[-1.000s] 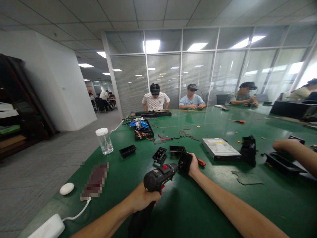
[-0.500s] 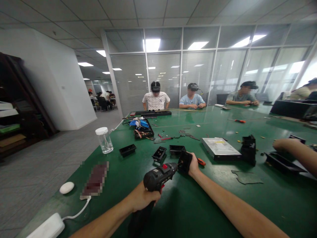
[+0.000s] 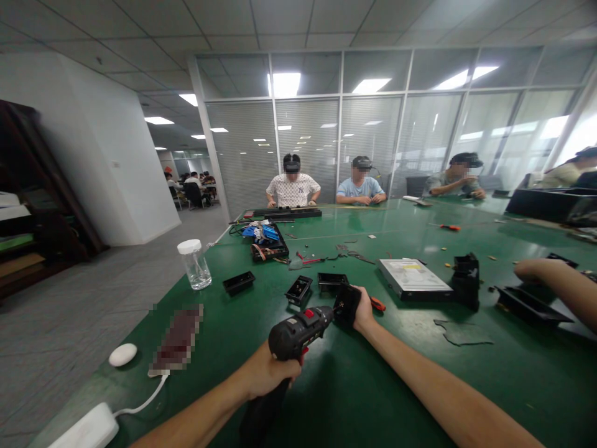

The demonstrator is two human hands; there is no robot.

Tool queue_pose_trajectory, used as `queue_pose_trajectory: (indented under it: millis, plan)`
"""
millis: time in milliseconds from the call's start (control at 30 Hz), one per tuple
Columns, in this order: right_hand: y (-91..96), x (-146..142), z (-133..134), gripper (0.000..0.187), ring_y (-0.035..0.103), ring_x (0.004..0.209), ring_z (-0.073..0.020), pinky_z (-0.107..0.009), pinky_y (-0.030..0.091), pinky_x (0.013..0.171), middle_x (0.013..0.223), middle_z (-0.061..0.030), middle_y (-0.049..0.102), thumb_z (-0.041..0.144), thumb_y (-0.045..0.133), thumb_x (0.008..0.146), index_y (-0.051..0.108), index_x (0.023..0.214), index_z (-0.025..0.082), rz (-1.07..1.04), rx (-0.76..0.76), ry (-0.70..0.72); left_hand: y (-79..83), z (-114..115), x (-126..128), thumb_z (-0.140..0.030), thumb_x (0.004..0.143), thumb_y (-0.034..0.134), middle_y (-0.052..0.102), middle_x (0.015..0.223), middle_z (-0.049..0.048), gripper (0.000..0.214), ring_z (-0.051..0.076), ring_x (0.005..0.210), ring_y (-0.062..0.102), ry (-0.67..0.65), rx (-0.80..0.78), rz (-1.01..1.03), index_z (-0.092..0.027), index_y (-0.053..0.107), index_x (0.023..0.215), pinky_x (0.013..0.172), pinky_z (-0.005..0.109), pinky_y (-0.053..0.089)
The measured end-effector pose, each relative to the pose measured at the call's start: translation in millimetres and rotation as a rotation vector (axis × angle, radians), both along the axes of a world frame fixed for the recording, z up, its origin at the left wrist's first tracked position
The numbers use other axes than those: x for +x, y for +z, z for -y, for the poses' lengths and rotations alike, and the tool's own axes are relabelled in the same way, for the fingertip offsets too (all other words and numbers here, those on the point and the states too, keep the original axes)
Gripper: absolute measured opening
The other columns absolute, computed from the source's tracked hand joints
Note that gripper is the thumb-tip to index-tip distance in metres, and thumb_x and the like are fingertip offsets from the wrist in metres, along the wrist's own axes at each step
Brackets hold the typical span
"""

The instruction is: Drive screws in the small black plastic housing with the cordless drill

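My left hand (image 3: 275,372) is wrapped round the grip of a black cordless drill (image 3: 298,333) with red buttons. The drill points up and to the right, its bit at the open face of a small black plastic box (image 3: 346,303). Whether the bit touches a screw in there I cannot tell. Gripping that box from its right side is my right hand (image 3: 364,309), the box tilted toward the drill. Three similar black trays, a left one (image 3: 239,283), a middle one (image 3: 298,290) and a right one (image 3: 332,282), lie just beyond. An orange-handled tool (image 3: 377,304) rests behind my right wrist.
A clear jar (image 3: 196,267) with a white lid, a phone (image 3: 177,339) on a white cable and a white oval object (image 3: 122,354) are at left. An optical drive (image 3: 414,279) lies at right, near another person's arm (image 3: 559,283). Coworkers sit across the green table (image 3: 396,373).
The drill and the black box keep nearly the same place in my hands. Across the table, the person at the right has raised a hand toward the face. The view has shifted slightly.
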State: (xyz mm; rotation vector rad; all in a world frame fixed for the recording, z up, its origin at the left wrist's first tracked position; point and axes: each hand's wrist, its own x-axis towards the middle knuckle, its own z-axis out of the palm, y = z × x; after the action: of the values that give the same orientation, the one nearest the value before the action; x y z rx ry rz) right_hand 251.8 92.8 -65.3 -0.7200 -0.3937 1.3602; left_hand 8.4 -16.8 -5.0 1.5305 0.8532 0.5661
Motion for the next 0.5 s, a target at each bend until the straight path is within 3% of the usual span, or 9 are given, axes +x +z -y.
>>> queue_pose_trajectory:
  millis: [500]
  plan:
    - [-6.6,2.7,-4.5,0.017,0.05,0.042,-0.0148,-0.028,0.041,0.042,0.049,0.0022,0.053,0.036,0.046,0.067,0.054,0.068,0.021,-0.005,0.013,0.032,3.2,-1.0,-0.2,-0.011,0.063,0.05,0.052,0.071,0.0003,0.023,0.009,0.055,0.045,-0.013,0.021,-0.042,-0.013,0.055,0.085,0.054,0.023,0.036]
